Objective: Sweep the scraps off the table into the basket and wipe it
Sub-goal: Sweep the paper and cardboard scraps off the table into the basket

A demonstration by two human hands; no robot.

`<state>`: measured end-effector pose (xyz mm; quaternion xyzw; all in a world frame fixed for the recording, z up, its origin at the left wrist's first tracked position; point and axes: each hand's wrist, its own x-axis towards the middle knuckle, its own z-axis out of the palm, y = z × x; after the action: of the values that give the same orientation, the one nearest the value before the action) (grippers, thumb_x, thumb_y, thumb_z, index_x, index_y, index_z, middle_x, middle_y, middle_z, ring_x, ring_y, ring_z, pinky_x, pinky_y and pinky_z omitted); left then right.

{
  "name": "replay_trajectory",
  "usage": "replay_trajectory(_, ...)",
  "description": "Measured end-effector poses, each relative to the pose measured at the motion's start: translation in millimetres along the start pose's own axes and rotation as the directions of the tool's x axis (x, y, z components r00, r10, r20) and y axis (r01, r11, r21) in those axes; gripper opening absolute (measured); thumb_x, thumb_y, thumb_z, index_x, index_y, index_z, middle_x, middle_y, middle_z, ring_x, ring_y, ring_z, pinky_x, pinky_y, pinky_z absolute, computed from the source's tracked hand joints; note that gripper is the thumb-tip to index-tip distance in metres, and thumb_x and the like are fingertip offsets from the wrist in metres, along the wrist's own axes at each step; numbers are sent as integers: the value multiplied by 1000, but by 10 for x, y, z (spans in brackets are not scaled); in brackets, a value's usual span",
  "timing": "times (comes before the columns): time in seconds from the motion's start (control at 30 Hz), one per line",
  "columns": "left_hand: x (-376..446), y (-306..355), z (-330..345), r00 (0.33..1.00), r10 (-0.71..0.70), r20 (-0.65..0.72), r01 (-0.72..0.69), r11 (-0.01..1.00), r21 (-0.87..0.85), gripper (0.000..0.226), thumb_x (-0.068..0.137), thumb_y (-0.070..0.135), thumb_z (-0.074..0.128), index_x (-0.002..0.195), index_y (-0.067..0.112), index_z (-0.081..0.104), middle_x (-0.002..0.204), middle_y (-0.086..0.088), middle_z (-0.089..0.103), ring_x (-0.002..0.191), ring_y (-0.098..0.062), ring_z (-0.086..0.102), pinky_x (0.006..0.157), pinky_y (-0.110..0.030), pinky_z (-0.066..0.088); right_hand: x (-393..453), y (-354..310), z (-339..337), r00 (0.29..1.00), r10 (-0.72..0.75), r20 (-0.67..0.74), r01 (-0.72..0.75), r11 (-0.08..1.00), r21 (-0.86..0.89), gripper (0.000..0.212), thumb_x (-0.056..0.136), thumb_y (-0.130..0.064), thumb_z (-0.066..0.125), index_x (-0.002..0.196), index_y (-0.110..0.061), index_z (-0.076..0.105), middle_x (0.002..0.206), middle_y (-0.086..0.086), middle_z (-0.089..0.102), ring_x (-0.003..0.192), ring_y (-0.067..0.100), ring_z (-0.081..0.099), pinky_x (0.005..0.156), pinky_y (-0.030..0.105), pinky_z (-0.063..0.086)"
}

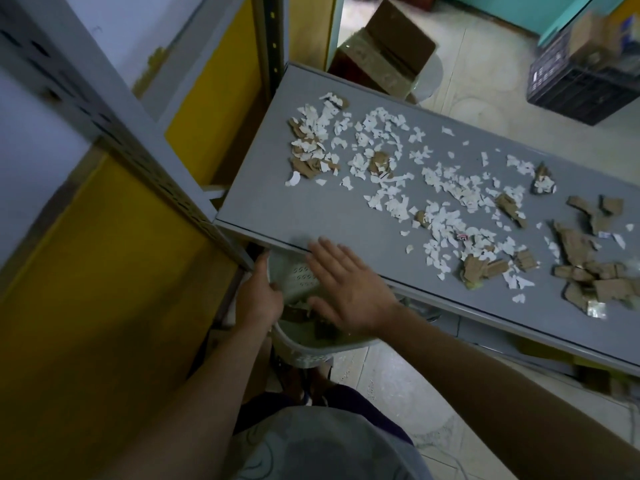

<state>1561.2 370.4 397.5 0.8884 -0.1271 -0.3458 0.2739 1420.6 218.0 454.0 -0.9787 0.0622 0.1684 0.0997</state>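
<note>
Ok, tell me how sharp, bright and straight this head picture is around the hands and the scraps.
Head view: dim, flat light, no glare. The scraps on the grey table are fairly crisp. The right hand is motion-smeared at the fingertips above the basket. The left hand on the basket rim is softer and darker. The wide angle bows the shelf upright and the table edges.

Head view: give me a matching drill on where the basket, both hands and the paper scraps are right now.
Things:
1. left hand
2. right hand
3. paper scraps
4. basket

Places or states:
A. scattered over the grey table
B. open, fingers straight, over the basket at the table's edge
C. grips the basket's rim
D. held below the table's near edge, some scraps inside

Pairs: 1-C, 2-B, 3-A, 4-D
</note>
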Motion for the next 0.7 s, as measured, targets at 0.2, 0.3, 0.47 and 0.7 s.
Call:
replay_trajectory(0.2,49,-15,-72,1000,-2,-16,1,1000,-15,70,107,9,53,166,39,28,149,-10,60,133,-33,59,97,-37,50,706,493,-438,969,237,-77,-241,969,-50,88,108,-71,9,171,-15,-15,178,12,-22,165,29,-21,136,50,-4)
replay_trajectory(0.3,66,-26,-121,999,-3,-34,1,999,-51,71,107,6,52,168,34,26,158,-11,52,141,-32,52,99,-33,48,1073,600,-572,960,259,-106,-263,964,-27,88,109,-71,19,173,-18,-9,181,11,-15,167,31,-14,136,53,0)
replay_trajectory(0.47,123,-33,-189,999,11,-41,-14,996,-88,74,107,5,52,169,35,22,170,-3,35,153,-28,39,109,-25,36,1618,643,-628,957,276,-90,-280,959,-35,88,106,-76,15,174,-24,-6,181,11,-16,167,33,-13,135,56,2)
replay_trajectory(0.7,251,-114,-206,994,-11,-107,10,1000,-7,73,104,12,57,166,37,26,160,-8,49,145,-33,49,113,-50,50,1481,416,-369,974,221,-44,-221,975,6,88,104,-77,2,174,-23,-5,180,8,-16,166,33,-19,135,56,-1)
